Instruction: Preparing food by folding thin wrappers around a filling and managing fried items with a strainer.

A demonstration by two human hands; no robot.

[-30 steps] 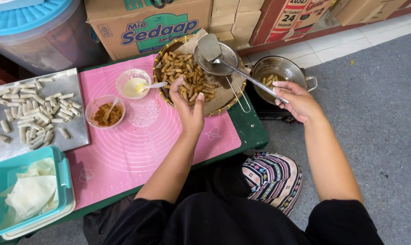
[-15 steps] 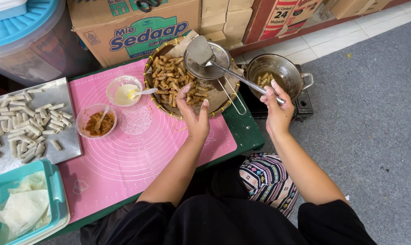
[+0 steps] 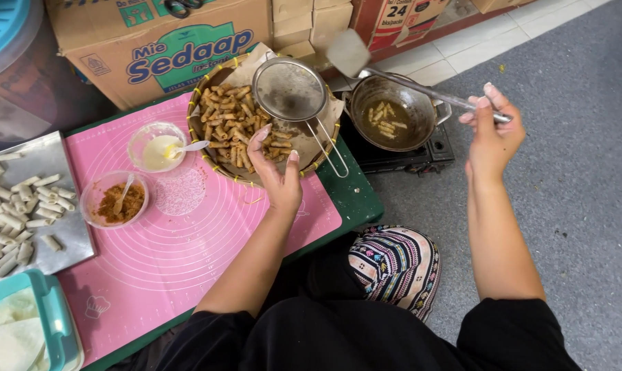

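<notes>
Grey floor runs along the right of the view, with pale tiles and stacked cardboard boxes (image 3: 153, 41) at twelve o'clock. Low and green, the surface (image 3: 356, 199) carries a pink silicone mat (image 3: 187, 247) that covers most of its top. At the mat's twelve o'clock edge sits a woven basket (image 3: 204, 148) lined with paper and heaped with fried brown rolls (image 3: 232, 127); a wire mesh strainer (image 3: 288, 89) rests across its right side, handle pointing toward five o'clock.

The left hand (image 3: 276, 175) hovers over the near rim of the basket, palm toward the camera, fingers spread wide and holding nothing. The right hand (image 3: 491, 134), out at three o'clock above the floor, has its grip closed on the handle end of a metal spatula (image 3: 421, 89), whose flat blade hangs blurred above the far rim of a dark metal wok (image 3: 393, 113). The wok stands on a black portable stove (image 3: 400, 154) just beside the surface, with a few rolls lying in oil.

At ten o'clock of the left hand are a clear bowl of yellow liquid (image 3: 158, 145) with a spoon and a clear bowl of brown filling (image 3: 115, 199). A metal tray (image 3: 63, 227) of pale uncooked rolls (image 3: 15, 206) lies at nine o'clock, and a teal container (image 3: 53, 319) of wrappers at seven o'clock.
</notes>
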